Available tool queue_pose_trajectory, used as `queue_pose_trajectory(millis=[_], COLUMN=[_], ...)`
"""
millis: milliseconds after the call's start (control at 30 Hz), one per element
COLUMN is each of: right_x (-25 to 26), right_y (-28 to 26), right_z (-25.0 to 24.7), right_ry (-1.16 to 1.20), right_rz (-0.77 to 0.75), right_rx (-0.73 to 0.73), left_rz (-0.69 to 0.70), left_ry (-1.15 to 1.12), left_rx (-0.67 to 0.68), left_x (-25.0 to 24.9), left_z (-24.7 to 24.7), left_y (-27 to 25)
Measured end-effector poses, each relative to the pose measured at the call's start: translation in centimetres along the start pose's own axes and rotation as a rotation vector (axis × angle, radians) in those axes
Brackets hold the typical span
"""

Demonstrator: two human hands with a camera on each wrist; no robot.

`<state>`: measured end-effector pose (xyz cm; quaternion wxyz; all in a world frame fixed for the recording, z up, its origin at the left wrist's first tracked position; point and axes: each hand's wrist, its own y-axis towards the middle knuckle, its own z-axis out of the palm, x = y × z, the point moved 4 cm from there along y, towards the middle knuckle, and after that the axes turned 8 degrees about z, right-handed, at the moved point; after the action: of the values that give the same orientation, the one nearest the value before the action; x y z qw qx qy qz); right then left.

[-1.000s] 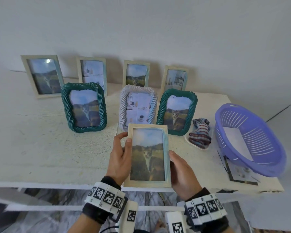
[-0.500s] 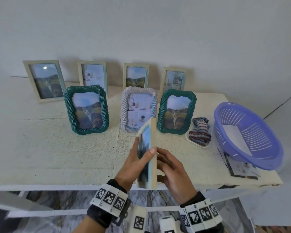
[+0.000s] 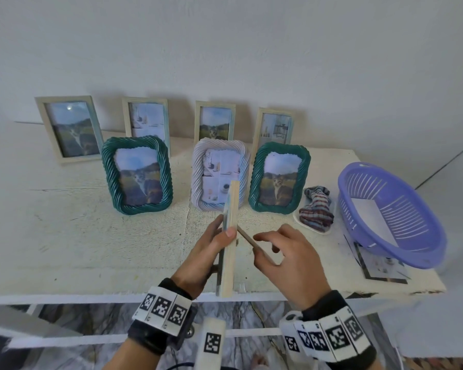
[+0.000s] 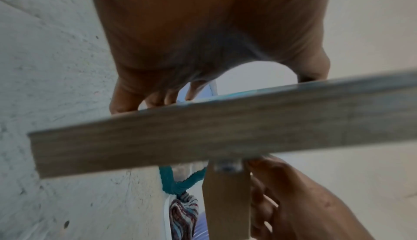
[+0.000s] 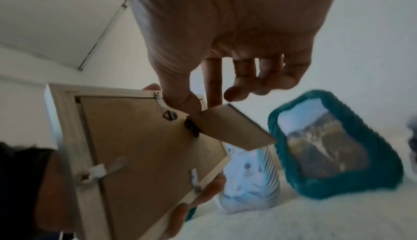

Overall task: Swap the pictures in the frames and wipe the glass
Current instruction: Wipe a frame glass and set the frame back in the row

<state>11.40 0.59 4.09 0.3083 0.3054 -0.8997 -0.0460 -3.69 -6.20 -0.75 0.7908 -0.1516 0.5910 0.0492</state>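
Observation:
A pale wooden frame (image 3: 231, 209) stands edge-on over the table's front edge, glass side facing left. My left hand (image 3: 215, 237) grips it, thumb on the near edge and fingers on the front. In the right wrist view its brown backing board (image 5: 140, 145) shows, held by metal clips, with the easel stand (image 5: 232, 129) swung out. My right hand (image 3: 275, 249) pinches that stand (image 3: 247, 240) behind the frame. A striped cloth (image 3: 316, 209) lies on a small white dish to the right.
Two green rope frames (image 3: 137, 174) (image 3: 278, 177) and a white one (image 3: 219, 172) stand mid-table, with several pale frames along the wall. A purple basket (image 3: 412, 252) sits at the right edge, partly over a loose picture (image 3: 380, 268). The white table (image 3: 78, 236) is bare at left.
The frame has turned from facing me to edge-on, back toward the right. My right hand left the frame's side and took hold of the stand, which now swings out.

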Motion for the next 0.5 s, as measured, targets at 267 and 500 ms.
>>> queue_pose_trajectory(millis=[267,500], right_x=[-2.1,-2.5], right_y=[0.7,0.0], right_z=[1.3,1.9], right_ry=[0.823,1.530], right_rz=[0.268,0.652], right_rx=[0.104,0.416], left_rz=[0.098,0.049], left_ry=[-0.191,-0.208], left_rx=[-0.131,-0.026], left_x=[-2.1,-2.5], left_z=[-0.1,1.7], left_y=[0.2,1.2])
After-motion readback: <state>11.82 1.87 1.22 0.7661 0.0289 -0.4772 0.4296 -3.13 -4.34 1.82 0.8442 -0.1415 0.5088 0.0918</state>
